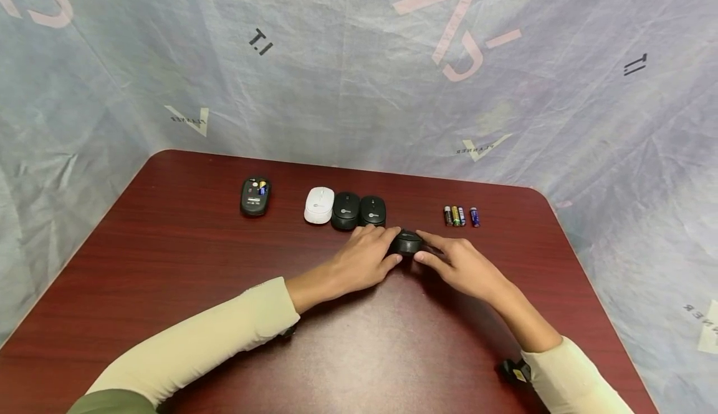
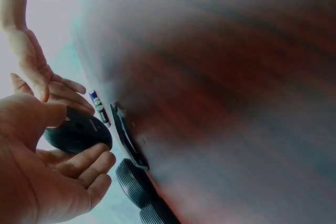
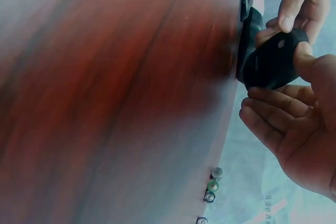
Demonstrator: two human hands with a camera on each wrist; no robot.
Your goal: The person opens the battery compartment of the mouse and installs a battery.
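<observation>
Both hands hold a black computer mouse [image 1: 407, 243] between them, above the table. My left hand [image 1: 367, 255] pinches its left side, thumb on one face and fingers on the other. From the right, my right hand [image 1: 465, 267] grips it between thumb and fingers. In the left wrist view the mouse [image 2: 79, 132] is tilted, and a thin dark curved piece [image 2: 126, 137] sits just beyond it. The right wrist view shows the mouse [image 3: 275, 61] with both thumbs on it. Just behind the left hand stand two black mice [image 1: 346, 210] beside a white mouse [image 1: 319, 205].
Farther left, another black mouse [image 1: 255, 196] lies underside up, with a battery [image 1: 262, 187] showing in it. Several small batteries [image 1: 455, 216] lie at the right. The dark red table [image 1: 168, 245] ends at a hanging grey cloth [image 1: 336, 90] at the back.
</observation>
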